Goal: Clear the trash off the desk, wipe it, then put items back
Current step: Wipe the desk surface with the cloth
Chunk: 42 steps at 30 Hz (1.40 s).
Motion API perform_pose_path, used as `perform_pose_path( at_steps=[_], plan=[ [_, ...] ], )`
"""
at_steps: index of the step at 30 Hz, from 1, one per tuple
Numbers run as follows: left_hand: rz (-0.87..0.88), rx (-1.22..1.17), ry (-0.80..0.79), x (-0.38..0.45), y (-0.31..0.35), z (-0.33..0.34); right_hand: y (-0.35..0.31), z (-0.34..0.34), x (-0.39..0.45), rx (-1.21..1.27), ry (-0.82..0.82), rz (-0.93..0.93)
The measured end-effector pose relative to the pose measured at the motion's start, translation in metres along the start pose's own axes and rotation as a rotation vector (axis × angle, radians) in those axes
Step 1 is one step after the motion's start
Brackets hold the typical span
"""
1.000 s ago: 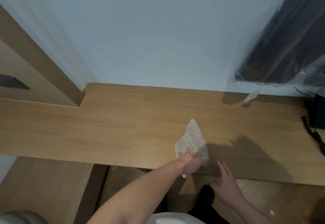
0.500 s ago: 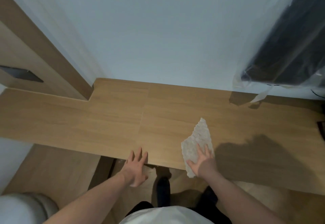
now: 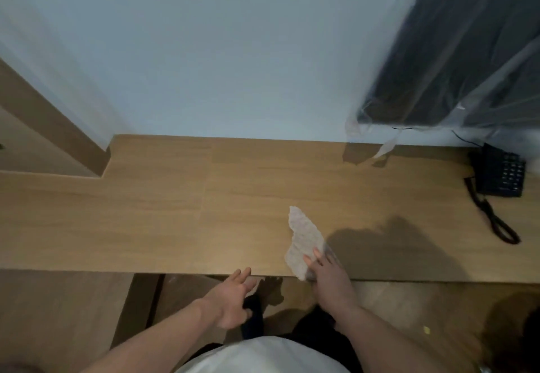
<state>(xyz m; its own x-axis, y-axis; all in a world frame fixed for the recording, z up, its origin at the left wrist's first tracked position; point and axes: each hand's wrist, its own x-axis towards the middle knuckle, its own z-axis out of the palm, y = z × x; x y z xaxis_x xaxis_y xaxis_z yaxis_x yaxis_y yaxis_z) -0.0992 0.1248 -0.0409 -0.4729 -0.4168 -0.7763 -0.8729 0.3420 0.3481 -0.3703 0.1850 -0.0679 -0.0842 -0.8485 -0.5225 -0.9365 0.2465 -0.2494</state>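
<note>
plastic-wrapped dark screen point(image 3: 455, 51) cut off top right, phone point(image 3: 500, 176) keys blurred

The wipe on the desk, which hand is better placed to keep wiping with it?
Right. The right hand already presses its fingers on the wipe at the desk's front edge. The left hand hangs open below the edge, touching nothing.

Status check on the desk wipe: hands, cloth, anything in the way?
Right hand flat on the wipe at the desk front edge. Left hand open, empty, off the edge. Phone far right, clear.
</note>
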Motion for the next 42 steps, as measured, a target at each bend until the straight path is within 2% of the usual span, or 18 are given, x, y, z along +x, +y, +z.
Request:
perform_pose_path(
  at_steps=[3, 9, 14, 16, 18, 21, 24, 27, 31, 34, 38, 40, 42],
  plan=[
    [-0.003, 0.033, -0.023, 0.011, 0.024, -0.014, 0.044, -0.009, -0.016, 0.06, 0.018, 0.089],
    [-0.022, 0.044, 0.078, 0.033, 0.05, -0.033, 0.145, -0.033, -0.044, 0.118, 0.018, 0.391],
    [-0.078, 0.085, 0.097, 0.056, 0.076, -0.043, 0.202, -0.076, -0.044, 0.321, 0.289, 0.487],
    [-0.112, 0.095, 0.069, 0.064, 0.089, -0.044, 0.23, -0.085, -0.045, 0.35, 0.315, 0.513],
    [-0.144, 0.093, 0.052, 0.069, 0.102, -0.043, 0.261, -0.087, -0.049, 0.343, 0.256, 0.533],
    [-0.195, 0.093, 0.028, 0.074, 0.121, -0.038, 0.288, -0.07, -0.054, 0.235, 0.117, 0.514],
    [-0.212, 0.059, 0.012, 0.077, 0.144, -0.037, 0.269, -0.049, -0.052, 0.097, 0.005, 0.371],
    [-0.209, -0.057, 0.026, 0.085, 0.172, -0.046, 0.24, -0.048, -0.04, 0.064, 0.009, 0.202],
    [-0.148, -0.079, 0.083, 0.088, 0.227, -0.07, 0.217, -0.081, -0.011, 0.104, -0.001, -0.031],
    [-0.135, -0.082, 0.151, 0.102, 0.243, -0.083, 0.214, -0.116, 0.017, 0.233, 0.116, -0.026],
    [-0.107, -0.115, 0.22, 0.107, 0.249, -0.096, 0.238, -0.149, 0.05, 0.167, 0.204, 0.042],
    [-0.106, -0.131, 0.247, 0.105, 0.253, -0.103, 0.249, -0.15, 0.066, 0.118, 0.169, 0.106],
    [-0.118, -0.145, 0.271, 0.104, 0.254, -0.106, 0.243, -0.139, 0.074, 0.097, 0.062, 0.111]
  ],
)
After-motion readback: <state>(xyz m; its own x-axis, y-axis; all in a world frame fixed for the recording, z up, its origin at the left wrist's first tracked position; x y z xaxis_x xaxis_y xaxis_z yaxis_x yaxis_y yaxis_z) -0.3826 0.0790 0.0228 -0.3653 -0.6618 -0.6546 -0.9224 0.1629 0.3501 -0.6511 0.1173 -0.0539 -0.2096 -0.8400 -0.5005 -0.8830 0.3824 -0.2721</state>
